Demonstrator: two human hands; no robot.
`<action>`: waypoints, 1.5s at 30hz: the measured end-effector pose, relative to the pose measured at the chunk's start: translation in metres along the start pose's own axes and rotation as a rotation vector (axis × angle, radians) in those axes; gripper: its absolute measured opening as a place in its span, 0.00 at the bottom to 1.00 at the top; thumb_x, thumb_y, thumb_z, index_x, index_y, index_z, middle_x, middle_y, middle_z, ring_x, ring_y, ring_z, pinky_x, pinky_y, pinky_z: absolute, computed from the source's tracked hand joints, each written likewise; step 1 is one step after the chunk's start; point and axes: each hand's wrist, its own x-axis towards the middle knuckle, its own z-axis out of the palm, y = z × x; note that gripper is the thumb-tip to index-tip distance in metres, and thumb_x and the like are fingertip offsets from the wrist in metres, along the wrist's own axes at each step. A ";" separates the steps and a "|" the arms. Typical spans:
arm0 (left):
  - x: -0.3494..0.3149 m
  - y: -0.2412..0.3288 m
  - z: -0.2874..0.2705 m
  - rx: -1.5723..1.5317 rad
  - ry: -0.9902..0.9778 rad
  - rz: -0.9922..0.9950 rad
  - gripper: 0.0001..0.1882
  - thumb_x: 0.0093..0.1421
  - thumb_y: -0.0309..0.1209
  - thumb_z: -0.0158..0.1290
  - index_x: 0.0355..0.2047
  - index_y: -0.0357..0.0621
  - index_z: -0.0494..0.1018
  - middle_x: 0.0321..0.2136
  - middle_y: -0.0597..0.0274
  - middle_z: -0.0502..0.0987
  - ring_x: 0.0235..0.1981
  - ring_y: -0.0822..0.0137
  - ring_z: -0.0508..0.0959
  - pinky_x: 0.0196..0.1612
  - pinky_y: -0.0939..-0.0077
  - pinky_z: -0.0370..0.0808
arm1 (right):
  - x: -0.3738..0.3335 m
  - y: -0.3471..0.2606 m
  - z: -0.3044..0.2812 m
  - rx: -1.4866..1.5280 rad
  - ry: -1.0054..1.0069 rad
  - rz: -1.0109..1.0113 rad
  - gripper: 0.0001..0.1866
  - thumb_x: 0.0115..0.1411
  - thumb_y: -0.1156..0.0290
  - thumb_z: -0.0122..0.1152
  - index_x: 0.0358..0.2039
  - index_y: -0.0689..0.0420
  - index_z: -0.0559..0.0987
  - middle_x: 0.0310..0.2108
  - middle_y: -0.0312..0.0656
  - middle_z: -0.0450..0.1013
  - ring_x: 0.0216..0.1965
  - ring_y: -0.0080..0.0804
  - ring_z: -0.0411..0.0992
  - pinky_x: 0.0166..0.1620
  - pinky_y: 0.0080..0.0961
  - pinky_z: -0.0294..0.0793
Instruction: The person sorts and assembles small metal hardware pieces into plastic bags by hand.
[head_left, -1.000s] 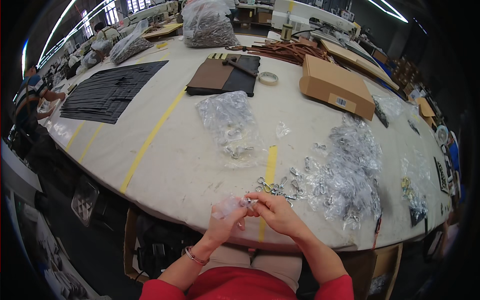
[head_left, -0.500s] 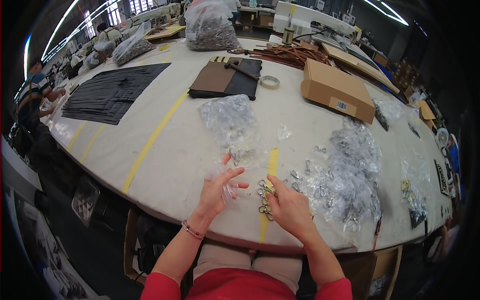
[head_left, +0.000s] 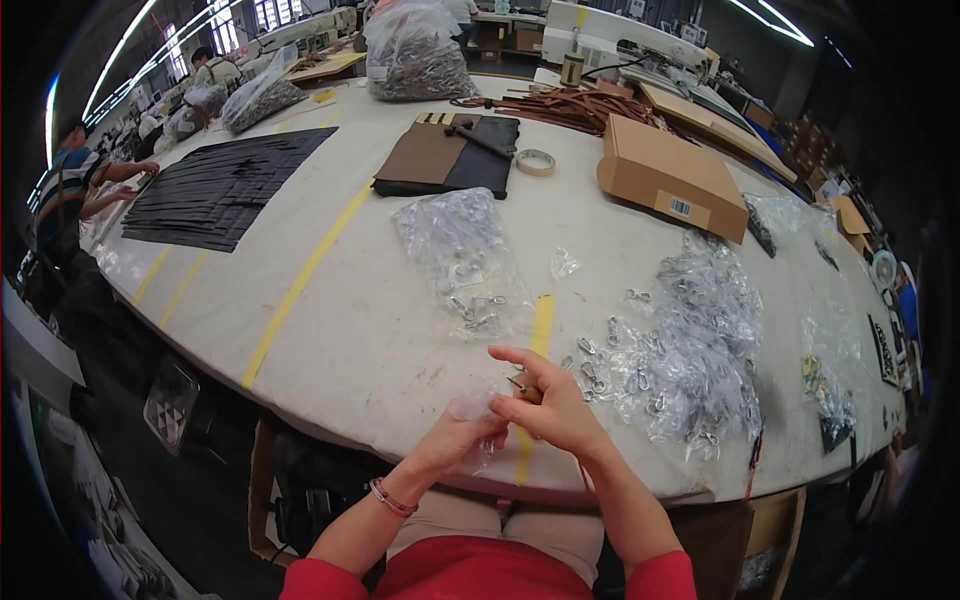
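Note:
My hands meet above the near edge of the table, over a strip of yellow tape (head_left: 541, 325). My left hand (head_left: 452, 440) is closed around a small clear plastic bag (head_left: 474, 404), which bunches up above its fingers. Close against it, my right hand (head_left: 555, 408) has its index finger stretched out and the thumb at the bag. A bit of metal (head_left: 516, 381), seemingly part of a snap hook, shows at its curled fingers; the rest is hidden. Just beyond lies a larger clear bag (head_left: 455, 235) with several silver snap hooks (head_left: 480, 321) at its near end.
To the right lies a heap of bagged snap hooks (head_left: 700, 340), with loose ones (head_left: 590, 372) beside it. Farther back are a cardboard box (head_left: 670, 178), a tape roll (head_left: 535, 162), a hammer (head_left: 482, 138) on dark pieces and black strips (head_left: 225, 190). A co-worker (head_left: 75, 185) stands at far left.
My hands have come together; the right moved left to the bag in my left hand. The row of snap hooks on the yellow tape no longer shows. The co-worker's arms reach farther over the table.

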 end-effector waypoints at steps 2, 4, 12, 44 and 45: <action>-0.003 0.002 -0.001 -0.096 -0.032 -0.053 0.07 0.57 0.32 0.47 0.28 0.42 0.68 0.19 0.69 0.67 0.20 0.79 0.66 0.22 0.86 0.63 | -0.006 -0.008 -0.009 0.093 -0.085 -0.037 0.20 0.46 0.75 0.60 0.42 0.58 0.72 0.14 0.28 0.64 0.18 0.11 0.60 0.21 0.11 0.58; -0.004 0.002 0.003 -0.075 -0.013 -0.066 0.06 0.56 0.32 0.46 0.28 0.42 0.68 0.18 0.70 0.66 0.19 0.79 0.65 0.21 0.86 0.62 | -0.005 0.004 0.000 0.022 -0.083 -0.211 0.15 0.46 0.76 0.59 0.38 0.58 0.74 0.15 0.30 0.66 0.19 0.12 0.62 0.22 0.11 0.61; -0.015 0.018 0.002 0.204 -0.083 -0.160 0.06 0.54 0.30 0.48 0.23 0.42 0.67 0.16 0.73 0.62 0.16 0.80 0.61 0.19 0.86 0.59 | 0.006 0.005 -0.035 0.211 0.135 -0.234 0.02 0.47 0.80 0.56 0.24 0.62 0.74 0.21 0.35 0.70 0.18 0.15 0.61 0.24 0.10 0.61; -0.018 0.025 -0.006 -0.270 0.403 0.112 0.06 0.51 0.24 0.51 0.29 0.36 0.68 0.23 0.59 0.72 0.29 0.65 0.75 0.29 0.73 0.75 | -0.012 0.023 0.002 -0.837 -0.268 -0.039 0.08 0.46 0.73 0.53 0.28 0.60 0.68 0.30 0.48 0.65 0.30 0.47 0.68 0.33 0.37 0.67; -0.019 0.023 -0.007 -0.268 0.390 0.118 0.05 0.51 0.24 0.51 0.29 0.35 0.68 0.23 0.58 0.72 0.28 0.65 0.75 0.30 0.72 0.75 | -0.013 0.024 0.003 -0.833 -0.258 -0.041 0.08 0.46 0.73 0.54 0.28 0.60 0.68 0.30 0.48 0.65 0.31 0.47 0.68 0.33 0.37 0.67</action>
